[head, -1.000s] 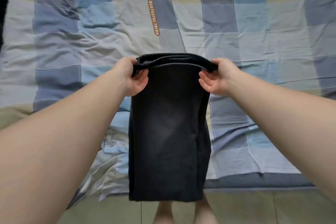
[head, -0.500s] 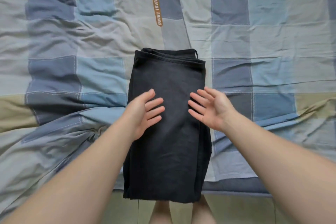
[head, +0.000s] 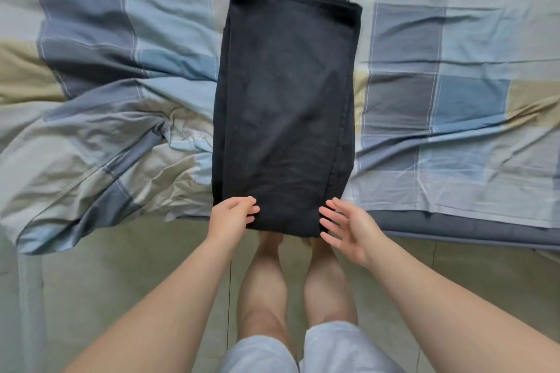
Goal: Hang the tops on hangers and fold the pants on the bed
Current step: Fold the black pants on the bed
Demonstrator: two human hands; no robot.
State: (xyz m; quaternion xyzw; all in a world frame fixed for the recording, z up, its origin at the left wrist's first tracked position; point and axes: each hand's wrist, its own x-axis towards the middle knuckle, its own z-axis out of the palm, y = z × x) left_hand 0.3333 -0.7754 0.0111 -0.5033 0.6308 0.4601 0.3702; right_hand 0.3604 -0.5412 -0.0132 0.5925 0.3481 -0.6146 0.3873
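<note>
- Head view, looking straight down: a pair of black pants (head: 285,100) lies folded into a long narrow strip on a bed (head: 454,70).
- The strip runs away from the person. Its far end shows stacked layers, and its near end hangs over the bed's edge.
- The bed cover (head: 100,39) is checked in blue, grey and beige, and rumpled to the left of the pants.
- The left hand (head: 231,218) is at the near left corner of the pants. Its fingers (head: 250,209) are curled against the fabric edge; I cannot tell whether they pinch it.
- The right hand (head: 351,230) is just beside the near right corner, palm turned inward. Its fingers (head: 330,215) are straight, spread wide and hold nothing.
- A dark grey mattress edge (head: 454,225) shows under the cover on the right.
- Below, the person's bare legs (head: 263,281) and pale shorts (head: 333,348) stand on a tiled floor (head: 121,266).
</note>
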